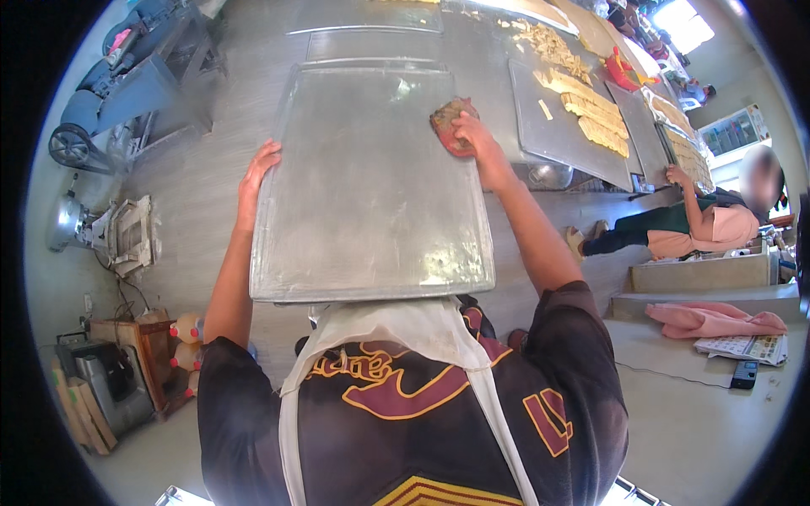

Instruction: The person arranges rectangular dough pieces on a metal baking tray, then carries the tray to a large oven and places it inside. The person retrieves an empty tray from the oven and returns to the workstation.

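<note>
A large flat metal baking tray (371, 194) lies in front of me, its near edge close to my apron (380, 325). My left hand (258, 171) grips the tray's left edge, fingers curled over the rim. At the upper right of the tray, my right hand (479, 142) is closed on a crumpled reddish-brown rag (447, 125), pressed against the metal near the edge. The tray's surface looks greyish and shiny, with streaks of reflected light. What supports the tray from below is mostly hidden.
Right of the tray, another metal tray (540, 126) holds strips of yellowish dough (595, 122). A red bag-like item (623, 69) sits beyond. A person (717, 215) works at the table's right side. Grey machinery (126, 93) stands at left; a pink cloth (713, 320) lies on a right-hand ledge.
</note>
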Available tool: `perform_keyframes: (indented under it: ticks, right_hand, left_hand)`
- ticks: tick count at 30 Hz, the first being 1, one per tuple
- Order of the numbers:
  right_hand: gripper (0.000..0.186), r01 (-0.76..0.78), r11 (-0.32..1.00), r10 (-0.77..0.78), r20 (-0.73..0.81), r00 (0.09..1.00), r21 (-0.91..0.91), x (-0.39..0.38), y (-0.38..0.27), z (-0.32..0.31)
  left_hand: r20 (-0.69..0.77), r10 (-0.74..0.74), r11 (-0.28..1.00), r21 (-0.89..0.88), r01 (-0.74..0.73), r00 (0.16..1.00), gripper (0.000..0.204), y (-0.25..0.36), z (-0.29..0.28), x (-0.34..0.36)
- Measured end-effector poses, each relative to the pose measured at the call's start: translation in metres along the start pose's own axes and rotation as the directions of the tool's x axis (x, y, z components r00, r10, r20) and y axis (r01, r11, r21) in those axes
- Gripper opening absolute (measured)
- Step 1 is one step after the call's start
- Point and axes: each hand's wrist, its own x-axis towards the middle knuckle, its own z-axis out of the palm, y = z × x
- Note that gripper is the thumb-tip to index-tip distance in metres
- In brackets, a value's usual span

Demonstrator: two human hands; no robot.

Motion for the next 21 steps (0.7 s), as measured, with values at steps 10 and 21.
perform_keyframes:
  ticks: [10, 21]
  right_hand:
    - [0.046, -0.203, 0.973, 0.184, 0.160, 0.970, 0.111, 0.001, -0.012, -0.004]
    - [0.036, -0.512, 0.803, 0.570, -0.145, 0.809, 0.306, 0.030, -0.030, -0.094]
  left_hand:
    - [0.549, -0.222, 0.730, 0.642, -0.236, 0.805, 0.048, 0.046, -0.059, 0.013]
    - [0.270, -0.548, 0.804, 0.431, 0.410, 0.791, 0.055, -0.008, -0.068, 0.010]
